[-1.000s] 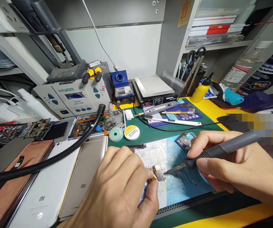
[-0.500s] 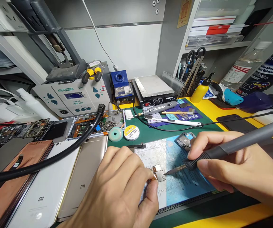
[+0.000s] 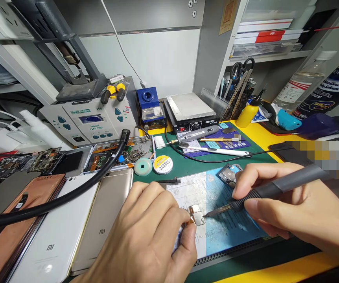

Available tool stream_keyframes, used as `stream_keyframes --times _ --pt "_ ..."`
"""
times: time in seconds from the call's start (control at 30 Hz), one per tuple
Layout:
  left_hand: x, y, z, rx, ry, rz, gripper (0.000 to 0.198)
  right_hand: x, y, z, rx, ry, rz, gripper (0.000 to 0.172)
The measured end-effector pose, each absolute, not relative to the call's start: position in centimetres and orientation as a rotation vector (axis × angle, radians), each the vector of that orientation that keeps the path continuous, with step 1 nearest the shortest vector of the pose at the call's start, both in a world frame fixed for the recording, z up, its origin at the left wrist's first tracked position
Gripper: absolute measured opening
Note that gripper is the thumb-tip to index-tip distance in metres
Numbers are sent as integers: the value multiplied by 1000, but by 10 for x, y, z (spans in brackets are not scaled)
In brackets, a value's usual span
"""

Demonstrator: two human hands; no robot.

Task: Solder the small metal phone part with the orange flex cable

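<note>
Between the thumb and forefinger of my left hand (image 3: 154, 232) is pinched a small circuit board with metal shields (image 3: 198, 217); an orange flex shows by the fingertips. My right hand (image 3: 284, 204) is closed around the dark grip of a soldering iron (image 3: 264, 190). The iron's thin tip points left and meets the board's right edge, or lies very close to it. Below the board lies a worn white and blue sheet (image 3: 225, 232). Beyond the iron, a small metal phone part (image 3: 227, 175) rests on the blue half.
Several phones lie at left, including a white phone (image 3: 50, 236). A black hose (image 3: 78, 196) crosses above them from a hot air station (image 3: 93, 118). Behind the sheet are a parts tray (image 3: 134, 153), a round tin (image 3: 163, 165), a white brush (image 3: 216, 150) and a heating plate (image 3: 190, 106).
Both hands, the board and the iron keep almost the same position. A blurred pixel patch now covers the area above the right wrist, hiding the rear of the iron.
</note>
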State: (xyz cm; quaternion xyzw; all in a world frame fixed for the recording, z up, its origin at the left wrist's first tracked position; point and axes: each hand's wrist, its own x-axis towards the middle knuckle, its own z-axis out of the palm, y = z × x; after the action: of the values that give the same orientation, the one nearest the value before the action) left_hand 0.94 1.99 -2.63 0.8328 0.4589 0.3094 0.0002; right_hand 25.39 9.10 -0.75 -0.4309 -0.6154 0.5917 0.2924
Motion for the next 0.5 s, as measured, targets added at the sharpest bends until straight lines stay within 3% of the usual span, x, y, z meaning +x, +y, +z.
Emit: stream_keyframes --times 0.17,0.3,0.5 --pt "8 21 -38 2656 1391 1144 19 244 92 -3 -1210 -1646 1484 20" --pt "10 21 -34 2623 1416 1032 19 237 94 -1 -1210 -1653 1448 28" --pt "9 21 -28 2657 1389 1130 19 245 92 -5 -1216 -1644 1503 20"
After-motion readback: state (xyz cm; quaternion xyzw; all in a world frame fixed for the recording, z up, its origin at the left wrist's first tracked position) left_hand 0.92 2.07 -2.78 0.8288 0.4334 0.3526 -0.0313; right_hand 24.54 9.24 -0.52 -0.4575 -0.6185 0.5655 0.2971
